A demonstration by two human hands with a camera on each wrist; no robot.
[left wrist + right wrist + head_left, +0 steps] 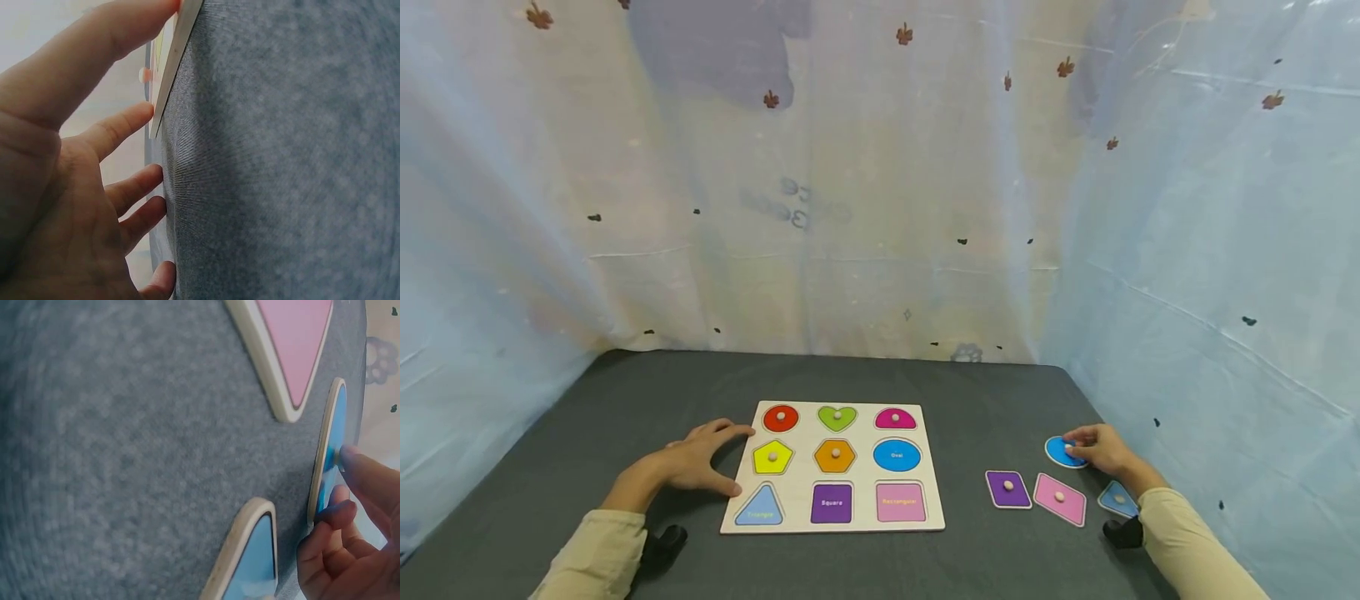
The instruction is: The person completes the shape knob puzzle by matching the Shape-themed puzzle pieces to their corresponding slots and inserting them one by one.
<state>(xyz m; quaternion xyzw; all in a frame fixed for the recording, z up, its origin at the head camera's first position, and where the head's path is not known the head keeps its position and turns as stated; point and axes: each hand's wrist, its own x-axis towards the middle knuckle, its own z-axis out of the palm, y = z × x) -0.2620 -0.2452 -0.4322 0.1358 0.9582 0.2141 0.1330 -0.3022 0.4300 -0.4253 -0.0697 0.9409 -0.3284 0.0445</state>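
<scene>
My left hand (698,460) is spread with straight fingers, thumb and fingertip touching the left edge of the white shape board (863,467); the left wrist view shows the same hand (81,150) against the board's edge (172,69). At the right, my right hand (1102,448) pinches the knob of the blue oval piece (1057,452). In the right wrist view the fingers (375,481) are at the knob of the oval (337,419), which stays at the cloth. Red, green, magenta, yellow and orange knobbed pieces sit in the board; its oval, triangle, square and rectangle places show printed words.
A purple piece (1000,497), a pink piece (1051,506) and a blue triangle (1114,502) lie on the dark cloth (820,565) right of the board, near my right hand. Pale patterned sheets (865,167) hang behind and at both sides.
</scene>
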